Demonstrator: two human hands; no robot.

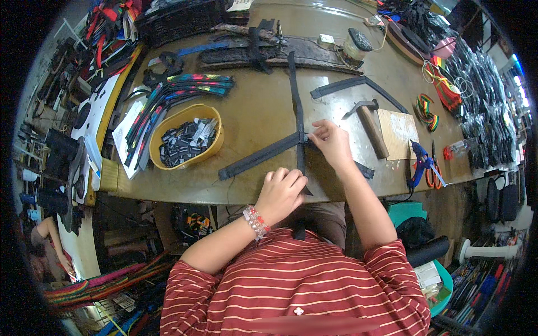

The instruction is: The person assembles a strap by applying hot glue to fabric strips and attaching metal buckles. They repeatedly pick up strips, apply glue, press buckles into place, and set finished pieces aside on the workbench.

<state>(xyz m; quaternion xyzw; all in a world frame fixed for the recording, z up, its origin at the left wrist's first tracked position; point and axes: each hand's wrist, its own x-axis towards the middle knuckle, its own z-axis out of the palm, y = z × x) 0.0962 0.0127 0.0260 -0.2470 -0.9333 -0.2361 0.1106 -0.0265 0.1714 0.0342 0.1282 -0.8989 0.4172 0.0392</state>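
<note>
The tabletop point(252, 112) is carrying everything in front of the person. Along its far side a dark slab point(308, 56) is lying crosswise.

The long strap point(294, 84), black, is running from the slab down towards the near edge. The cross strap point(258, 155), also black, is slanting up from the left and meeting it near the right hand. Beyond them, a bent strap point(339, 87) is lying well apart from both hands. To the left, a bundle of printed straps point(196, 84) is fanning out beside a yellow basin point(219, 140).

The left hand point(282, 193) is resting over the lower end of the long strap, fingers curling; whether its grip is clenching the strap, I cannot tell. The right hand point(333, 147) is bringing thumb and forefinger to the place where the 2 straps are meeting; I cannot tell whether its grip is pinching anything.

To the right, a wooden board point(399, 134) is lying flat, with a hammer point(372, 131) lying just beside it. A blue glue gun point(417, 168) is sitting near the edge, with orange scissors point(433, 175) lying beside it. Inside the basin, many small buckles point(185, 143) are piling up. On the left wrist, beaded bracelets point(256, 222) are circling the skin.
</note>
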